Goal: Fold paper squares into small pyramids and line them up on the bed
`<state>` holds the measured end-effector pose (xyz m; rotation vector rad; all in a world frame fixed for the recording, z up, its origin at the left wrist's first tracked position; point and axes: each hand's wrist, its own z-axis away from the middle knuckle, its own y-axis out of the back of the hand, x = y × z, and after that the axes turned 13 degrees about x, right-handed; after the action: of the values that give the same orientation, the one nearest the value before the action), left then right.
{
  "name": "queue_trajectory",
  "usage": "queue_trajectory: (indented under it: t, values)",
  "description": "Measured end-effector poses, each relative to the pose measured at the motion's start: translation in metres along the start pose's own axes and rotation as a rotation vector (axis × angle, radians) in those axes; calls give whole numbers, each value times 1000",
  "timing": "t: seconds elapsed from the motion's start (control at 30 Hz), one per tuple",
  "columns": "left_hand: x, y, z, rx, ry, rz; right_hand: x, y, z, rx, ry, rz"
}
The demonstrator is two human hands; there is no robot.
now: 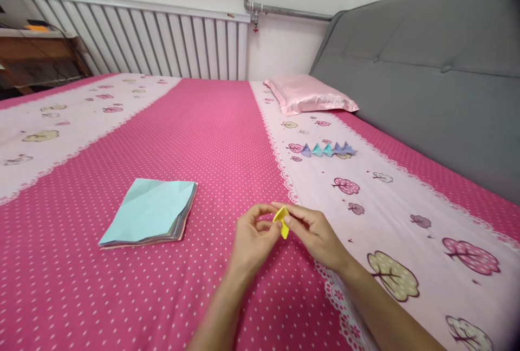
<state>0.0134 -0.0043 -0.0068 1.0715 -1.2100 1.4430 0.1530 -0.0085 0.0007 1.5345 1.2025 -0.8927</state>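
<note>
A small folded piece of yellow paper is pinched between my two hands, above the pink dotted bedspread. My left hand grips its left side with thumb and fingers. From the right, my right hand holds the same paper, the thumb lying over its face. To the left of my hands lies a stack of square paper, light blue on top, with other colours showing at its edge. Beyond my right hand, several small folded paper pieces in purple and turquoise stand in a row.
The bedspread has pink dotted bands and pale tree-printed strips. A pink satin pillow lies at the far right, beside a grey padded headboard. A white radiator and a pipe run along the back wall.
</note>
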Motion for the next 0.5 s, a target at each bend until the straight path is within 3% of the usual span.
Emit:
queue_trajectory:
  t: [0.13,0.37,0.5]
  values:
    - [-5,-3,0,36,-88,77,0,-3,2,70,79,48]
    - [1,0,2,5,29,159,3,-2,-1,137,44,-57]
    - [4,3,3,35,115,210,2,1,-1,98,67,-5]
